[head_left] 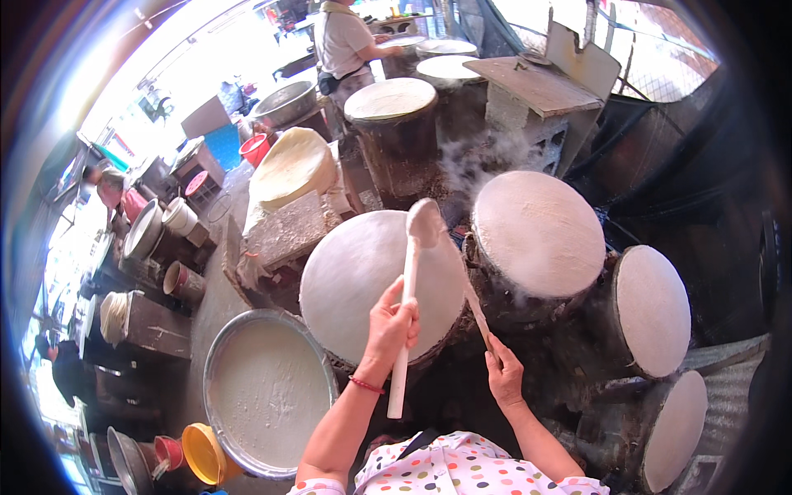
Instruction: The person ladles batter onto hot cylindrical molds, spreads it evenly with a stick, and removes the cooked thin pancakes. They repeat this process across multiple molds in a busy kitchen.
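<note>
My left hand (391, 324), with a red bracelet at the wrist, is closed round the pale handle of a ladle (412, 264). The ladle's batter-coated bowl is up, over the far part of a round drum top (363, 285) covered with a smooth white layer. In my right hand (504, 373) is a thin, whitish stick (476, 307), slanting up along the right edge of that drum top; its far end is hard to make out behind the ladle bowl. At the lower left stands a wide metal basin (268, 396) of milky white batter.
Steam rises round another white-topped drum (540, 235) at the right, with more drums (652, 309) beyond it. A round pale stack (293, 169) rests on a stand at the far left. Buckets, including a yellow bucket (206, 455), stand lower left. A person (342, 45) works at the back.
</note>
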Demonstrator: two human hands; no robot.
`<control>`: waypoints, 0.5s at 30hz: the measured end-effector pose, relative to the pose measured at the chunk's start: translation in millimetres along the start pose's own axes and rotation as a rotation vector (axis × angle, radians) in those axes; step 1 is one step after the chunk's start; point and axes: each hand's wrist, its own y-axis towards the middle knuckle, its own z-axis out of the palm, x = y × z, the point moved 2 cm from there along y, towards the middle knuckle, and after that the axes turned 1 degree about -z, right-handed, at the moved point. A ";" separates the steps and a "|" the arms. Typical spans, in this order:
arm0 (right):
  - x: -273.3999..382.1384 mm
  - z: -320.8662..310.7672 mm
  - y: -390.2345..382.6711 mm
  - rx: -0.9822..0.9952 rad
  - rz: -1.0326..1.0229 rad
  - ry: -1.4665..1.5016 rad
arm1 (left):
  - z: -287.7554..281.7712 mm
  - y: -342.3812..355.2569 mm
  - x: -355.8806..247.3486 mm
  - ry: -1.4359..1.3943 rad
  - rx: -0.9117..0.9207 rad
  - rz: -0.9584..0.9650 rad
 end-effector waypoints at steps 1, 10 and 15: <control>-1.8 -8.0 1.1 0.018 -0.028 -0.104 | -1.2 5.2 12.9 0.144 0.011 -0.005; 34.2 -3.1 -6.5 0.235 0.215 -0.375 | -47.9 44.0 39.5 1.122 -0.040 0.540; 49.2 6.7 -9.4 0.135 0.327 0.040 | -83.0 60.2 27.7 1.221 -0.102 0.594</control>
